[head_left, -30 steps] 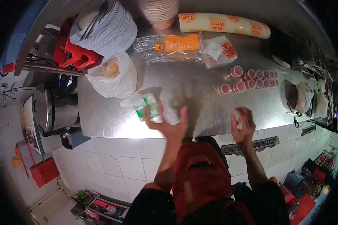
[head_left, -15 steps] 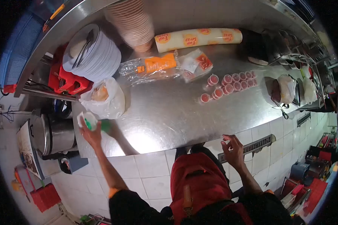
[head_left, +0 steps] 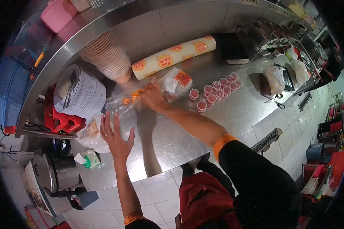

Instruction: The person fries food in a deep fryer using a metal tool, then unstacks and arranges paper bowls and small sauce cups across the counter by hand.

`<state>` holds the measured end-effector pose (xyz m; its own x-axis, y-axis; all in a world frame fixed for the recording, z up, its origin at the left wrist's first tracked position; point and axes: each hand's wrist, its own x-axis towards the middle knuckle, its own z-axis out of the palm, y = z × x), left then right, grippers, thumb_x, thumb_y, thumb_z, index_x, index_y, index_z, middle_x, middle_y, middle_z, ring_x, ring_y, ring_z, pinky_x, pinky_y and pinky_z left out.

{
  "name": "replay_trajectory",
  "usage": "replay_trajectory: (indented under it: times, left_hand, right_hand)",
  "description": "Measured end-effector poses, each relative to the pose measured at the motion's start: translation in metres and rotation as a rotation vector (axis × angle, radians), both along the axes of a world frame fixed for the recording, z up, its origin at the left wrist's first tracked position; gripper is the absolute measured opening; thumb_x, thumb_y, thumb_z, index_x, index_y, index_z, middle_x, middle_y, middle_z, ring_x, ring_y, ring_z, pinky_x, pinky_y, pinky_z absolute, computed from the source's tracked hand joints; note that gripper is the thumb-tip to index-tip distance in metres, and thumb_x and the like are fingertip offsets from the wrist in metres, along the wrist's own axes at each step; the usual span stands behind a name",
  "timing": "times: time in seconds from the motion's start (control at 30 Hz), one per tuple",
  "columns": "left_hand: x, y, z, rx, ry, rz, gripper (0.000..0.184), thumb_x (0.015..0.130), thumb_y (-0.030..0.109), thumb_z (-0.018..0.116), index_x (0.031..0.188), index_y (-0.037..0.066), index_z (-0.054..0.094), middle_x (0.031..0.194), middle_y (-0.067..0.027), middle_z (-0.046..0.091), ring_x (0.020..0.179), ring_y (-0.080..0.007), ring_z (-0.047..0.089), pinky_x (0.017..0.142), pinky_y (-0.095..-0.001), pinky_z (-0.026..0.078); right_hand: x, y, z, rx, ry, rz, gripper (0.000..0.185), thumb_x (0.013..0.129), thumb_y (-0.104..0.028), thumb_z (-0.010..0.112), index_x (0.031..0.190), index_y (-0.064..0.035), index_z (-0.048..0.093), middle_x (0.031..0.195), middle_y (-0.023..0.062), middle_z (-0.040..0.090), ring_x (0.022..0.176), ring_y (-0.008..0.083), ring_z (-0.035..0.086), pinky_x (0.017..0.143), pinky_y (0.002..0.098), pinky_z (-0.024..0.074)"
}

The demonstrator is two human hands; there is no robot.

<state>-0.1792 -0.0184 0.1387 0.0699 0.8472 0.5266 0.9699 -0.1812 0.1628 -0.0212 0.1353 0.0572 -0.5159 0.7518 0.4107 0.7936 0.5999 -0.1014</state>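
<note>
My left hand (head_left: 117, 139) is raised over the steel table (head_left: 172, 141), fingers spread and holding nothing, beside a white plastic bag (head_left: 92, 133). Stretched across the table, my right hand (head_left: 153, 95) is on the clear plastic packaging with an orange label (head_left: 122, 101); its fingers are blurred and their grip is unclear. Just right of that hand lies a clear packet with a red-orange label (head_left: 176, 83). A green and white packet (head_left: 91, 159) rests at the table's left end.
Behind stand stacked plates (head_left: 86, 93), stacked bowls (head_left: 107, 57) and a wrap roll (head_left: 174, 57). Small lidded red cups (head_left: 219, 93) sit right of centre. Scissors (head_left: 279, 104) and bags (head_left: 274, 79) are farther right. A metal shelf edge (head_left: 70, 44) overhangs the back left.
The green and white packet has left my left hand and lies at the table's left end. My right hand has reached forward and left onto the orange-labelled packaging. The camera view has shifted.
</note>
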Motion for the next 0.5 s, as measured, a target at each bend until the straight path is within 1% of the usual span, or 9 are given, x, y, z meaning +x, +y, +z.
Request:
replay_trajectory:
  times: [0.07,0.13,0.17,0.23,0.27,0.33,0.37,0.43,0.5]
  left_hand:
    - [0.003,0.018,-0.008,-0.015,0.045,0.021,0.09,0.064,0.019,0.077,0.141,0.012,0.033,0.148,-0.0166,0.023,0.135,-0.0398,0.023,0.107,-0.0506,0.022]
    - [0.004,0.041,-0.033,-0.126,0.009,0.072,0.096,0.062,0.02,0.079,0.143,0.012,0.028,0.144,-0.0178,0.03,0.133,-0.0399,0.026,0.106,-0.0521,0.022]
    - [0.0,0.057,-0.056,-0.122,0.003,0.072,0.096,0.062,0.02,0.079,0.143,0.012,0.028,0.144,-0.0178,0.03,0.133,-0.0399,0.026,0.106,-0.0521,0.022]
    - [-0.01,0.094,-0.096,-0.344,-0.549,-0.174,0.093,0.065,0.018,0.077,0.143,0.01,0.027,0.14,-0.0189,0.036,0.132,-0.0404,0.028,0.105,-0.0559,0.022]
    - [0.005,0.106,-0.087,-0.339,-0.555,-0.177,0.093,0.065,0.018,0.077,0.143,0.01,0.027,0.14,-0.0189,0.036,0.132,-0.0404,0.028,0.105,-0.0559,0.022]
    - [0.059,0.122,-0.063,0.088,-0.651,-0.239,0.085,0.068,0.017,0.074,0.14,0.007,0.03,0.138,-0.0191,0.037,0.13,-0.0411,0.03,0.105,-0.0577,0.022]
    - [0.077,0.131,-0.067,0.089,-0.66,-0.247,0.085,0.068,0.017,0.074,0.14,0.007,0.03,0.138,-0.0191,0.037,0.13,-0.0411,0.03,0.105,-0.0577,0.022]
    - [0.108,0.154,-0.081,-0.051,-0.337,-0.244,0.08,0.074,0.03,0.068,0.142,0.013,0.03,0.141,-0.0188,0.034,0.133,-0.0414,0.026,0.105,-0.0599,0.021]
    - [0.137,0.178,-0.089,-0.096,-0.141,-0.386,0.076,0.077,0.037,0.064,0.142,0.017,0.03,0.144,-0.017,0.032,0.134,-0.0414,0.024,0.106,-0.0613,0.019]
  right_hand:
    - [0.0,-0.011,0.019,-0.166,0.073,0.065,0.036,0.072,-0.021,0.064,0.106,-0.013,0.063,0.121,0.0092,0.053,0.119,0.0293,0.044,0.103,0.0475,0.0312]
    - [0.01,-0.037,0.035,0.239,0.314,0.354,0.024,0.069,-0.014,0.062,0.092,-0.0116,0.065,0.116,0.0089,0.056,0.117,0.0269,0.046,0.099,0.0438,0.0361]
    - [0.02,-0.036,0.041,0.242,0.308,0.356,0.024,0.069,-0.014,0.062,0.092,-0.0116,0.065,0.116,0.0089,0.056,0.117,0.0269,0.046,0.099,0.0438,0.0361]
    - [0.048,-0.026,0.05,0.433,0.309,0.274,0.021,0.071,-0.016,0.06,0.092,-0.0126,0.065,0.099,0.007,0.061,0.102,0.027,0.056,0.092,0.0453,0.04]
    - [0.069,-0.012,0.056,0.385,0.288,0.203,0.021,0.071,-0.016,0.061,0.091,-0.0116,0.064,0.096,0.0079,0.062,0.099,0.0281,0.057,0.087,0.0464,0.0421]
    - [0.121,0.009,0.082,0.256,0.26,0.07,0.02,0.072,-0.014,0.061,0.091,-0.009,0.064,0.093,0.0101,0.063,0.093,0.0302,0.059,0.079,0.0472,0.0447]
    - [0.149,0.013,0.099,0.18,0.251,0.008,0.019,0.073,-0.012,0.061,0.092,-0.0075,0.064,0.092,0.0115,0.064,0.091,0.0312,0.059,0.076,0.047,0.0452]
    - [0.195,0.026,0.102,0.425,0.457,-0.169,0.017,0.077,-0.007,0.059,0.093,-0.0044,0.063,0.092,0.0132,0.064,0.084,0.0332,0.06,0.074,0.0428,0.0466]
    - [0.247,0.015,0.117,0.453,0.287,-0.284,0.016,0.079,-0.004,0.058,0.094,-0.0033,0.064,0.092,0.0122,0.065,0.081,0.033,0.062,0.073,0.04,0.0485]
